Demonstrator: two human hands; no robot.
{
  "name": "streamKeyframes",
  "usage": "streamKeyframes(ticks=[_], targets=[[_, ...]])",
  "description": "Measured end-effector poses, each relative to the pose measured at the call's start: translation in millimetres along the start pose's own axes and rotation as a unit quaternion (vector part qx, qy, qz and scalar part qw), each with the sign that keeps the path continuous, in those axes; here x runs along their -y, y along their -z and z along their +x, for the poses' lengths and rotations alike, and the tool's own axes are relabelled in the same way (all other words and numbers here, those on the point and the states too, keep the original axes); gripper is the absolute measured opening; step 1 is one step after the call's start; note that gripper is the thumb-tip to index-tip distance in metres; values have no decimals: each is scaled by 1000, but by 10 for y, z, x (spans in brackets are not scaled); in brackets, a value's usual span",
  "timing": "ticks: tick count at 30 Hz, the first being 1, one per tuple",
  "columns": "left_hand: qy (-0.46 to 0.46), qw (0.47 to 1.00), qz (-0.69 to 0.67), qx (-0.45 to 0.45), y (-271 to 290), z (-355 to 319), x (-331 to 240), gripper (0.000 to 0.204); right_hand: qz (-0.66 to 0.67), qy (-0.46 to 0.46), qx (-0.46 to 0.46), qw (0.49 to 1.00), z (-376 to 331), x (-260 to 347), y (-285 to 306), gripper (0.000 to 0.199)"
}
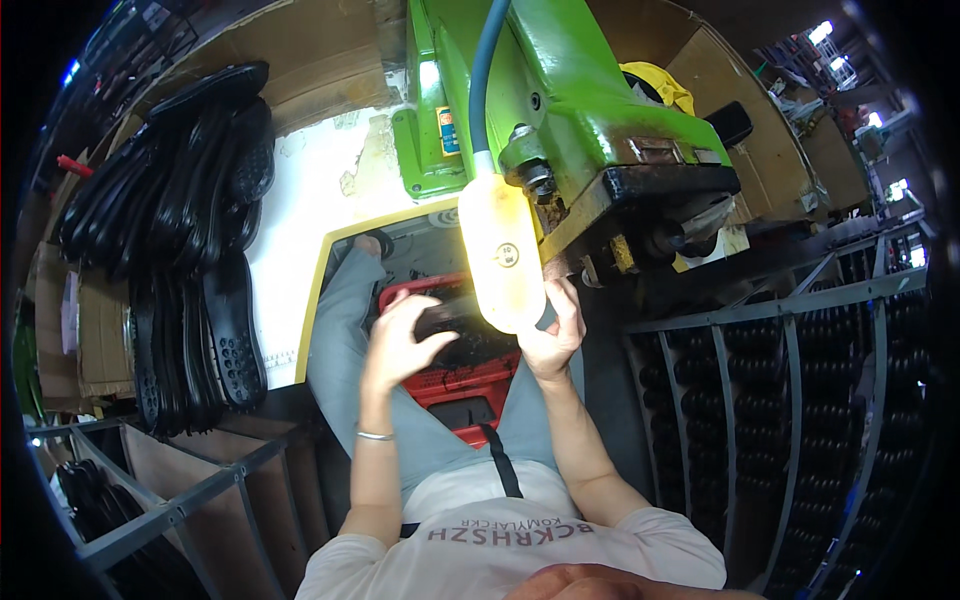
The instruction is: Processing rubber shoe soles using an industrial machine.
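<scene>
My left hand (402,343) is over my lap with its thumb and fingers curved apart. A dark blurred shape lies beside its fingertips, and I cannot make out what it is. My right hand (556,338) is beside the lower end of a lit, cream-coloured lamp (500,250), its fingers bent in. The lamp hides part of that hand and whatever is between its fingers. Just above the right hand is the dark, worn head of a green machine (640,200). Below both hands stands a red crate (455,385) with black scraps in it.
Black shoe soles (170,190) are piled on the white tabletop (300,190) at the left, some hanging over its edge. A metal rack (775,315) holding many dark soles stands at the right. Another divided rack (185,505) is at the lower left. Cardboard (310,45) lines the back.
</scene>
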State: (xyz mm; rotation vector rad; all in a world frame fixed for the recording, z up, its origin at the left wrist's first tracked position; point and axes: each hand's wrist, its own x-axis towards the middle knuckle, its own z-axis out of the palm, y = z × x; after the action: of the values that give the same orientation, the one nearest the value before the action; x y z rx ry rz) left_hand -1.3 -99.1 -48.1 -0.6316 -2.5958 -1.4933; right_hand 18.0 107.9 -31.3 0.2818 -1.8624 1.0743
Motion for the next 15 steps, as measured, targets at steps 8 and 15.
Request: streamKeyframes(ticks=[8, 15], targets=[[-24, 951, -275, -139, -562, 267, -409, 21, -18, -42, 6, 999, -147, -233, 129, 56], [-1, 913, -362, -190, -1007, 63, -160, 28, 312, -428, 21, 848, -985, -639, 53, 64]])
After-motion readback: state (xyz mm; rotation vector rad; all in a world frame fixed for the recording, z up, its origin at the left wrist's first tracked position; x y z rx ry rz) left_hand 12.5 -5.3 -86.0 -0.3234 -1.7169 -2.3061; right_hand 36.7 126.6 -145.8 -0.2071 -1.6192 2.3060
